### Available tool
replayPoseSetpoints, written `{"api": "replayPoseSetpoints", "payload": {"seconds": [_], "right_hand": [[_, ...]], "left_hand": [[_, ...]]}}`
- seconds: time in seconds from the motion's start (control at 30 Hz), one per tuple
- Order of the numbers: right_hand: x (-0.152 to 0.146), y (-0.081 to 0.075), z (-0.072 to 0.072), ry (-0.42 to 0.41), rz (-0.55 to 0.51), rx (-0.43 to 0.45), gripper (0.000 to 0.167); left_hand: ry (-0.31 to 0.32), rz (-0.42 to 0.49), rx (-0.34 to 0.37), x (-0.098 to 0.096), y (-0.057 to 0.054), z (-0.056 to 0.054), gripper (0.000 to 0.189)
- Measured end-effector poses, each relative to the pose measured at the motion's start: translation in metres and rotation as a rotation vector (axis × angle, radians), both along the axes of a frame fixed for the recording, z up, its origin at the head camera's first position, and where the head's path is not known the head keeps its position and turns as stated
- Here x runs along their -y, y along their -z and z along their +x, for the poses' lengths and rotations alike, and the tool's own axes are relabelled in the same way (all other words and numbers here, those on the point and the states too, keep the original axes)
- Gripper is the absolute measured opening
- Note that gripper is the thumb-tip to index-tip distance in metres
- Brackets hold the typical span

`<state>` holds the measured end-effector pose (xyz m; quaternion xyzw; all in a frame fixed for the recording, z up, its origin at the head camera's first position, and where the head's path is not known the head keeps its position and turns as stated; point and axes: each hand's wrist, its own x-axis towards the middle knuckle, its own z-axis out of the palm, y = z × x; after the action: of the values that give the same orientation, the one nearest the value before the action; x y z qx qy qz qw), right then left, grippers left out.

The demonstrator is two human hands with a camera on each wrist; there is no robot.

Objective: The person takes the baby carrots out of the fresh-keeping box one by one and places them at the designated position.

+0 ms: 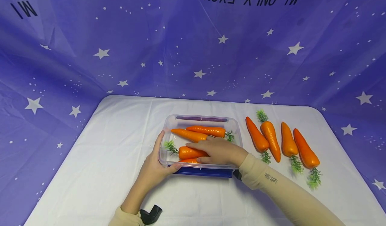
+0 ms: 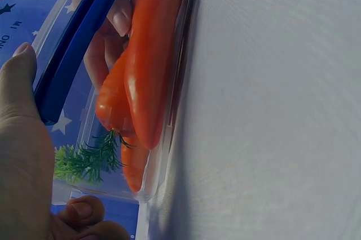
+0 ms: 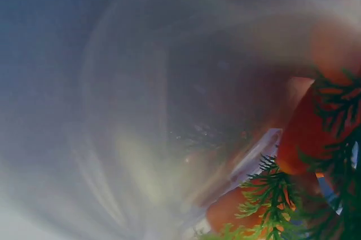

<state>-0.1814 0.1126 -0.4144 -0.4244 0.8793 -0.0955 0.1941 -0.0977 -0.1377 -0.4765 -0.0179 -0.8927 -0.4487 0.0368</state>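
Note:
A clear plastic box [image 1: 239, 137] with a blue latch strip [image 1: 202, 171] along its front holds several orange carrots with green tops. My left hand [image 1: 153, 167] grips the box at its front left corner, thumb over the front rim and fingers along the left wall. Inside the box, my right hand [image 1: 221, 150] grips a carrot [image 1: 187, 152] whose leafy top [image 1: 171, 147] points left. Partly under that hand, another carrot [image 1: 188, 161] lies along the front wall. Two more carrots, one lighter [image 1: 190, 135] and one redder [image 1: 208, 130], lie behind. The right wrist view is mostly blurred.
To the right of the box, several carrots lie on the white cloth [image 1: 120, 125], including a red-orange one [image 1: 256, 135] nearest the box and another [image 1: 306, 150] farthest right. A purple star-patterned curtain [image 1: 169, 71] surrounds the table's back and sides.

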Motion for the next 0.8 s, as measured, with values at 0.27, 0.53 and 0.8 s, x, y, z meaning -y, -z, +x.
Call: {"api": "replayPoseSetpoints", "payload": {"seconds": [0.27,0.53,0.8], "right_hand": [[-0.0015,0.0036,-0.0014,0.011,-0.007,0.007,0.063],[-0.0031,0.0079,-0.0036,-0.016,-0.025,-0.02,0.065],[-0.0028,0.0094,-0.0032,-0.038,-0.122,-0.043,0.066]], "left_hand": [[-0.003,-0.003,-0.003,-0.0001,0.0001,0.0001,0.118],[-0.001,0.006,-0.002,-0.0006,0.0001,-0.0004,0.118],[-0.004,0.015,0.005,-0.0001,-0.0008,0.0005,0.117]]}}
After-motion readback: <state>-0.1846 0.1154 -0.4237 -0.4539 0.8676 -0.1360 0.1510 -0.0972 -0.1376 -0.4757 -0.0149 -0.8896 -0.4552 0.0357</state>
